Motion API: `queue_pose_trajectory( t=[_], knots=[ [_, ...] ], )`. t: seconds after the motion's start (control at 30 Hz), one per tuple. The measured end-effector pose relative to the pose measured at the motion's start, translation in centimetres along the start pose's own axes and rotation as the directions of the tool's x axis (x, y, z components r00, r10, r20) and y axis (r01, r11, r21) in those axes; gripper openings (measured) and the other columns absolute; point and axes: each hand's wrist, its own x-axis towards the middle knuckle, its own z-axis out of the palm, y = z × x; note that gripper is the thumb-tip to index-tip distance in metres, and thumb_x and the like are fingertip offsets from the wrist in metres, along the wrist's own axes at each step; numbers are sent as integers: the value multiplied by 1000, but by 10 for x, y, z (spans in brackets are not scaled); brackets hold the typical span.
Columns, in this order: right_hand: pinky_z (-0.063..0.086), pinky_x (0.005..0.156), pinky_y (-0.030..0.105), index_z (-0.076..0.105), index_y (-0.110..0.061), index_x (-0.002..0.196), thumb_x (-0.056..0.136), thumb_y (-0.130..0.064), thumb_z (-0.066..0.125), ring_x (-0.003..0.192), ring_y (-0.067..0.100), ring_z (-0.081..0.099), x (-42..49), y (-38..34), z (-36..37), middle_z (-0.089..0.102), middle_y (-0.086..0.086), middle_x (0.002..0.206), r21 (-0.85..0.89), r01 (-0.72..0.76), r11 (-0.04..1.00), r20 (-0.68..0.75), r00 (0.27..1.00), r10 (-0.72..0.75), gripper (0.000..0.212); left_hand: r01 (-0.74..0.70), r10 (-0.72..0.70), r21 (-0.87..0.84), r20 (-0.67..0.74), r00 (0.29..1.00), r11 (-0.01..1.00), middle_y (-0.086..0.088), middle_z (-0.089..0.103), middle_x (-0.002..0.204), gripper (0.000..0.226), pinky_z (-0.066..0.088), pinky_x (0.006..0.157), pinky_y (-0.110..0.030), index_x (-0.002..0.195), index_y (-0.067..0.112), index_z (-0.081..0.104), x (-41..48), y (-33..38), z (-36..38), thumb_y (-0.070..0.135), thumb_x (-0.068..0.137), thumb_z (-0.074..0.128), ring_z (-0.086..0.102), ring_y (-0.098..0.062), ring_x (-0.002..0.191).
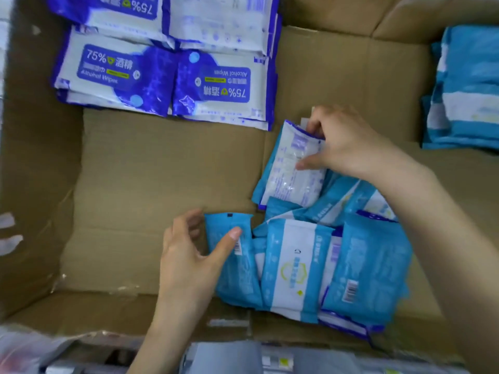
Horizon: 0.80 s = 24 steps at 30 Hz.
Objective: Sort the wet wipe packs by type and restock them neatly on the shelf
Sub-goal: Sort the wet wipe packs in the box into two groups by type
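On cardboard box floor [162,171], grips tilted pack [290,174] at its far end with right hand [343,141], long axis pointing away; pinches nearer light-blue pack [235,268] with left hand [189,255].

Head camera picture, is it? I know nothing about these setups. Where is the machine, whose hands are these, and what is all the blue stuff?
There is no machine here. A person wears a camera on the head, so you look down on their own two bare hands. They work over an opened cardboard box. At the top left lie stacks of dark blue alcohol wipe packs. At the lower right is a loose pile of light blue packs, and a neater stack of similar ones sits at the right edge. The right hand grips a tilted pack at its top end. The left hand pinches the edge of a flat pack, thumb on top.
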Motion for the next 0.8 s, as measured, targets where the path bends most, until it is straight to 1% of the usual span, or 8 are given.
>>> queue_pose_trajectory(
  t=[0.13, 0.23, 0.3, 0.37, 0.47, 0.57, 0.67, 0.8],
  knots=[
    [36, 94, 43, 47, -15, 115, 70, -32, 80, 114, 33, 42, -17, 1, 5, 50, 11, 118, -111, 70, 991, -192, 977, -91, 59, 120, -120, -119, 6, 993, 986, -3, 60, 115, 83, 50, 94, -40, 114, 24, 49, -16, -8, 16, 66, 46, 71, 60, -14, 100],
    [35, 95, 43, 46, -17, 125, 75, -35, 76, 116, 34, 43, -28, 5, 3, 50, 12, 121, -113, 100, 989, -160, 980, -118, 61, 164, -165, -42, -40, 985, 986, -2, 62, 108, 68, 48, 90, -36, 107, 25, 47, -19, -3, 24, 49, 55, 83, 60, -17, 100],
    [33, 92, 38, 50, -16, 123, 81, -35, 71, 113, 32, 44, -33, 8, -4, 50, 11, 118, -98, 156, 983, -186, 967, -172, 50, 235, -235, -15, -37, 971, 972, 0, 66, 100, 64, 48, 83, -31, 100, 21, 54, -18, -2, 26, 48, 52, 87, 63, -18, 96],
    [34, 84, 32, 57, -16, 113, 83, -33, 69, 103, 25, 49, -41, 5, -11, 53, 5, 106, -6, 250, 968, -221, 944, -245, 36, 286, -285, -138, 28, 958, 948, 2, 72, 89, 69, 55, 81, -36, 89, 15, 67, -17, -2, 25, 58, 38, 85, 69, -16, 86],
    [41, 73, 24, 64, -18, 99, 80, -36, 73, 77, 9, 56, -62, 0, -11, 61, -6, 86, 183, 310, 933, -10, 950, -313, 28, 253, -264, -200, -32, 964, 947, 4, 73, 84, 70, 57, 80, -45, 90, 16, 71, -21, -6, 25, 61, 37, 79, 70, -15, 81],
    [46, 82, 34, 60, -24, 106, 74, -54, 71, 88, 15, 58, -84, -1, 13, 63, -7, 98, 41, 334, 942, 255, 908, -334, 45, 175, -206, -243, -108, 973, 954, 3, 72, 86, 49, 57, 80, -46, 91, 20, 66, -28, -8, 22, 51, 54, 78, 69, -17, 83],
    [38, 82, 37, 49, -22, 108, 70, -60, 72, 104, 25, 53, -92, 0, 33, 59, 1, 109, -199, 435, 878, 254, 888, -382, 59, 122, -175, -390, -101, 979, 913, -4, 72, 96, 22, 56, 83, -50, 97, 19, 64, -36, -9, 22, 24, 79, 76, 69, -21, 89],
    [25, 68, 33, 40, -24, 83, 65, -54, 78, 82, 20, 42, -91, 1, 35, 52, -2, 84, -107, 436, 894, 234, 884, -403, 52, 62, -127, -420, -129, 983, 906, -5, 70, 96, 9, 57, 82, -43, 97, 16, 60, -43, 0, 20, 13, 89, 64, 68, -17, 86]
  ],
)
